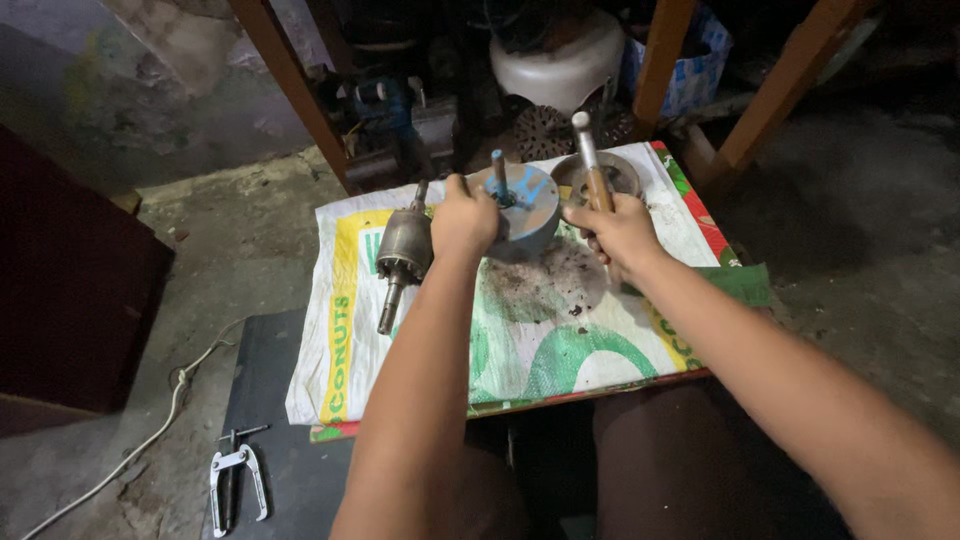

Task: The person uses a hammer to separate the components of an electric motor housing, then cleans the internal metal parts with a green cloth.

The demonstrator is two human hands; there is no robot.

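Concrete floor, dim workshop; printed woven sack (560, 340) spread as a work mat, likely to catch grit. Left hand (464, 220), grip pressed around the rim of a grey motor housing (520, 212), steadies it with its shaft upright. Right hand (620, 232), grip closed on a wooden-handled tool (592, 165) held upright just beside it. Armature (402, 255) lies left; puller (237, 485) well apart on the floor

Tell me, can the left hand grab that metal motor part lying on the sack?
Probably yes. The left hand grips the round metal piece, with the motor part lying uncovered just beside it on the sack; it must let go first.
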